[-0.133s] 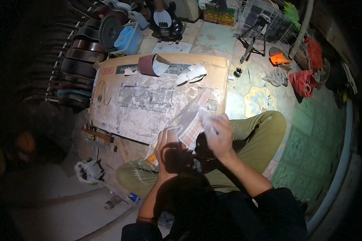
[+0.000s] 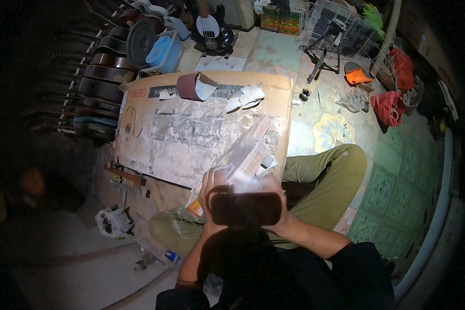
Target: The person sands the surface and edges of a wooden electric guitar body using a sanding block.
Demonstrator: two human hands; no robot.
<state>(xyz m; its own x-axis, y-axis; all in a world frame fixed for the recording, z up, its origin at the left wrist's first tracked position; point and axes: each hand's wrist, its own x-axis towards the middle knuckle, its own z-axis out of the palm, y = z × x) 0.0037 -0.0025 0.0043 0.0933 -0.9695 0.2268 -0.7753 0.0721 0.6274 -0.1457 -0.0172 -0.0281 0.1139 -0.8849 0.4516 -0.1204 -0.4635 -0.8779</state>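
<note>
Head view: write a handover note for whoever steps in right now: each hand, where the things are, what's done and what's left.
Left hand: holds the left end of a dark block and the clear plastic packet above the lap.
Right hand: grips the block's right end.
Cardboard sheet on the floor ahead, carrying a sandpaper roll and white paper scraps.
Done: block and packet are in hand.
Left: cannot tell; the packet's contents are too blurred.

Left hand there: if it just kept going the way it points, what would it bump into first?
Probably the clear plastic bag just beyond the left hand, then the cardboard sheet under it. Depth is hard to judge from above.
</note>
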